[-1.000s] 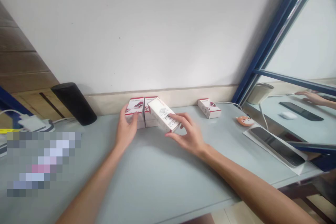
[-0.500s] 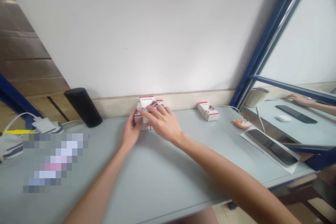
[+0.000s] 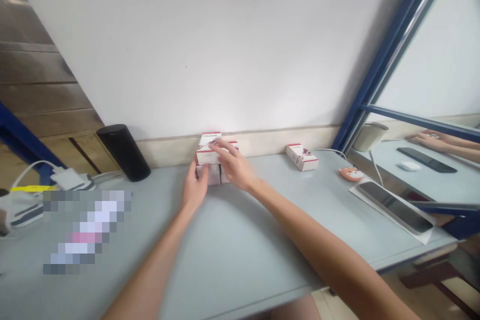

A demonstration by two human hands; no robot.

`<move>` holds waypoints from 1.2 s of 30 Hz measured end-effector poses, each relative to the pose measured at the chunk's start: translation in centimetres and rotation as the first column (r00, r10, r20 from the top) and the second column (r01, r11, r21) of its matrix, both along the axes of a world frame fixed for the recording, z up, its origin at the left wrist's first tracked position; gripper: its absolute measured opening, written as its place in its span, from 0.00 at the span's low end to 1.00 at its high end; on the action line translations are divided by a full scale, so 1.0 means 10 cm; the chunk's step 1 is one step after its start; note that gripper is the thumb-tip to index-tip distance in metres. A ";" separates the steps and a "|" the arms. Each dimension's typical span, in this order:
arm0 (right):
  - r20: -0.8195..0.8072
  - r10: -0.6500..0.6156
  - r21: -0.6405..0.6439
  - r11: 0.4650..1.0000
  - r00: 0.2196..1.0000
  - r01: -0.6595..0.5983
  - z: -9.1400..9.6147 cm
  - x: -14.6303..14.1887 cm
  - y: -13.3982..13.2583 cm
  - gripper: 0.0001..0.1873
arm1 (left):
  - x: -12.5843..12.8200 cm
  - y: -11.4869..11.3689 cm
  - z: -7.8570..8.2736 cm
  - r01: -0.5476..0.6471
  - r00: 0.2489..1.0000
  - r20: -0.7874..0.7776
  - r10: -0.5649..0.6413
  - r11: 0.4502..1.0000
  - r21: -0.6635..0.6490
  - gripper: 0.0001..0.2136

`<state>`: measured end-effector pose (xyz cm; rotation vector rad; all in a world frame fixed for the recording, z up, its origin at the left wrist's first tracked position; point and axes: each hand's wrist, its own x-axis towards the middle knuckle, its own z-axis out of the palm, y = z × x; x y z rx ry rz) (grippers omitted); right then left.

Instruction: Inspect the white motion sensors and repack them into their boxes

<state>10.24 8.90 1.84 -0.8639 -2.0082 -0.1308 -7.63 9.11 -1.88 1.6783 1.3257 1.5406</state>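
Observation:
Small white boxes with red trim are stacked against the wall at the back of a pale grey table (image 3: 225, 245). The top box (image 3: 209, 147) lies on two lower boxes (image 3: 214, 174). My right hand (image 3: 233, 165) rests on the top box, fingers curled over it. My left hand (image 3: 195, 187) presses against the front left of the lower boxes, fingers together. One more box of the same kind (image 3: 301, 156) lies alone further right on the table.
A black cylinder (image 3: 123, 152) stands at the back left beside white chargers and cables (image 3: 67, 180). At the right lie a small orange item (image 3: 350, 174) and a dark phone on white paper (image 3: 395, 207). Behind blue framing (image 3: 378, 75), another person's hand (image 3: 427, 139) shows.
My right hand carried the box it held in the air to the stack and set it on top of the two lower boxes. My left hand stayed against the stack.

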 end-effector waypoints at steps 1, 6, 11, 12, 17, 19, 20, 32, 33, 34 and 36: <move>-0.021 0.024 0.024 0.999 0.999 -0.024 -0.02 0.15 -0.04 0.27 | 0.00 -0.01 0.02 -0.005 1.000 -0.005 0.005 1.000 -0.002 0.28; -0.057 -0.183 0.179 0.965 0.982 0.190 0.05 1.18 -0.22 0.26 | 0.00 -0.07 0.12 -0.062 0.997 -0.050 0.060 0.997 -0.043 0.25; -0.605 -0.397 0.245 0.732 0.690 0.636 0.27 2.09 -0.37 0.25 | 0.03 -0.11 0.13 -0.111 0.994 0.017 0.111 0.994 -0.016 0.25; -0.658 -0.408 0.232 0.690 0.633 0.686 0.28 2.21 -0.37 0.25 | 0.04 -0.11 0.14 -0.104 0.994 0.034 0.105 0.994 -0.013 0.25; -0.472 -0.599 -0.036 0.746 0.647 0.665 0.12 2.53 -0.21 0.22 | 0.04 -0.12 0.18 -0.119 0.993 0.002 0.119 0.990 -0.072 0.25; -0.412 -0.642 -0.181 0.754 0.647 0.632 0.06 2.54 -0.16 0.24 | 0.03 -0.12 0.20 -0.120 0.993 -0.022 0.119 0.989 -0.081 0.25; -0.419 -0.650 -0.204 0.748 0.634 0.632 0.05 2.54 -0.15 0.26 | 0.02 -0.12 0.22 -0.116 0.993 -0.029 0.114 0.990 -0.082 0.25; 0.049 -0.780 -0.345 0.573 0.624 0.743 -0.27 2.39 -0.09 0.31 | 0.12 -0.18 0.22 -0.292 0.952 -0.096 0.292 0.956 0.016 0.25; 0.122 -0.778 -0.393 0.532 0.616 0.750 -0.34 2.38 -0.07 0.33 | 0.16 -0.21 0.22 -0.360 0.924 -0.095 0.371 0.926 0.113 0.27; 0.182 -0.770 -0.430 0.497 0.612 0.754 -0.39 2.37 -0.06 0.33 | 0.19 -0.25 0.23 -0.402 0.897 -0.104 0.430 0.890 0.215 0.28; 0.256 -0.750 -0.478 0.450 0.610 0.754 -0.44 2.35 -0.05 0.33 | 0.27 -0.35 0.26 -0.397 0.871 -0.117 0.477 0.824 0.405 0.28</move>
